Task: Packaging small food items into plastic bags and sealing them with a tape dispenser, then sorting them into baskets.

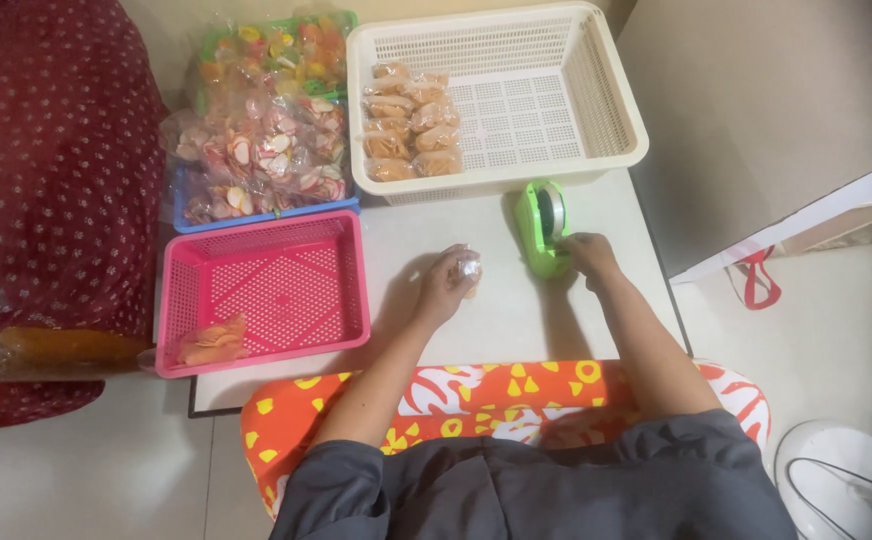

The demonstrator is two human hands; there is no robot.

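Two hands work at a small white table (496,320). The left hand (446,285) has its fingers curled tight around a small clear packet of snacks (469,268), held just above the tabletop. The right hand (589,255) rests its fingers against the near end of a green tape dispenser (542,228); whether they grip it I cannot tell. Behind the dispenser sits a white basket (596,90) with a column of filled packets (408,120). To the left lies a pink basket (266,290) holding one orange packet (214,340), with bags of colourful crackers (256,140) beyond it.
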